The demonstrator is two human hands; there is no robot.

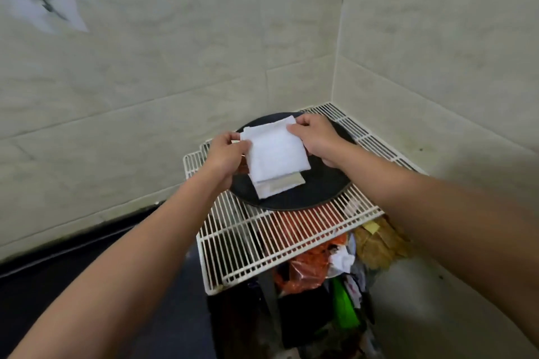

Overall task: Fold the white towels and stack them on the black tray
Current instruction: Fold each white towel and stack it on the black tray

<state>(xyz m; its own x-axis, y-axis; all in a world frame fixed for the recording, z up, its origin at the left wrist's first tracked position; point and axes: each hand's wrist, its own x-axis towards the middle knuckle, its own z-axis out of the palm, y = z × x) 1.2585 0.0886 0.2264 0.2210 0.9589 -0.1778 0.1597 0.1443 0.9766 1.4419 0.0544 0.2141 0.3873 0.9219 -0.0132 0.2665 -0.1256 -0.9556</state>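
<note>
The left hand (226,151) is curled closed, its fingers pinching the left edge of a folded white towel (275,153), while the right hand (316,137) is likewise closed, thumb and fingertips gripping the towel's far right corner. Between them the towel is held as a flat, roughly square pad, tilted slightly and lifted just above the round black tray (315,189). Beneath the held towel, another folded towel (278,187) lies on the tray, its near edge and a greyish band showing past the lower edge of the one in hand; whether the two are touching cannot be told. The tray sits on a white wire rack (248,242), toward the rack's far side, and its near rim reaches about the rack's middle. The rack fills the corner where two pale tiled walls (175,67) meet, its far corner pushed into that corner. Through the bars below the tray something red shows, and past the rack's near right edge lies a jumble of crumpled wrappers and bags (329,268) in orange, white, green and tan. Both bare forearms reach in from the lower corners of the view, and the left wrist covers the tray's left rim. A dark surface (73,271) runs along the foot of the left wall.
</note>
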